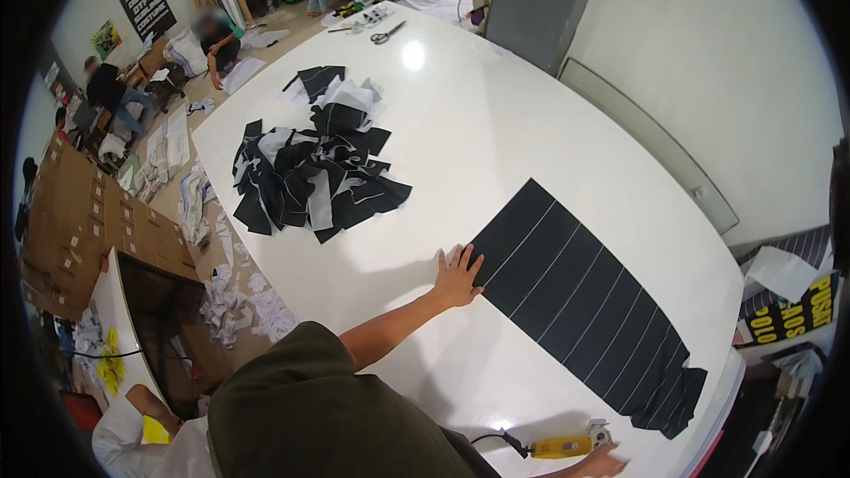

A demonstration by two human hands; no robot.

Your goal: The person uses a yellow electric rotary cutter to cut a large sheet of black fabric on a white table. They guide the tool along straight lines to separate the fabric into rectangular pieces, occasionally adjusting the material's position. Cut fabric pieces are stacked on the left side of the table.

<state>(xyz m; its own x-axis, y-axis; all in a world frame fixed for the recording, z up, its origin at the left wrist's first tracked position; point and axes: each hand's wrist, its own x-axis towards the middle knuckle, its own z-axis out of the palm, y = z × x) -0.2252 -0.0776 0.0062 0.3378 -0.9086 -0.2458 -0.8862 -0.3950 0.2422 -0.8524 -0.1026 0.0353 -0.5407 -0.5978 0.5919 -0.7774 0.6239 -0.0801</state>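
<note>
A long piece of black fabric [575, 288] with thin white cross lines lies flat on the white table, its near right end bunched up. My left hand [458, 276] rests with fingers spread on its left edge. Low in the view, my right hand [604, 462] is beside a yellow electric cloth cutter [561, 448], close to its metal head. The fingers of that hand look stretched out to the right, partly blurred, and not wrapped round the cutter's body. A black cord runs from the cutter's left end.
A heap of black and white fabric pieces [310, 164] lies on the table's left half. Scissors [388, 33] and small items sit at the far end. Cardboard boxes [97, 221] and scraps line the left floor, where other people work. A grey pillar [542, 4] stands behind.
</note>
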